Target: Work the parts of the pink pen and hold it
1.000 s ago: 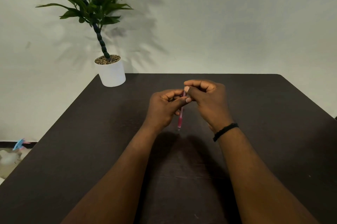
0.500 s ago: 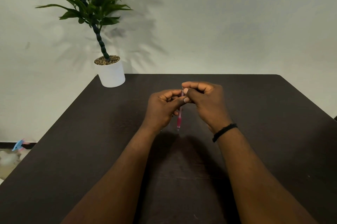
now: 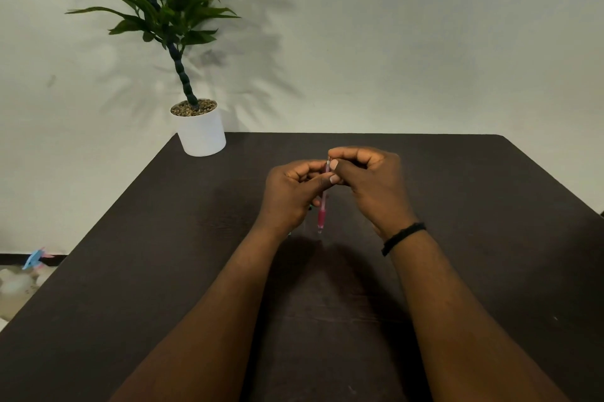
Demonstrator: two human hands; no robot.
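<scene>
Pink pen [image 3: 322, 209], slim, translucent, upright between both hands' pinching fingers [image 3: 334, 169]

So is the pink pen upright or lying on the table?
Roughly upright: the pink pen hangs tip-down above the table, pinched by both hands at its upper end.

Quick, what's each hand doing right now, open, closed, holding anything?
Left hand: closed, fingers curled round the pink pen.
Right hand: closed, pinching the top end of the same pen.
</scene>
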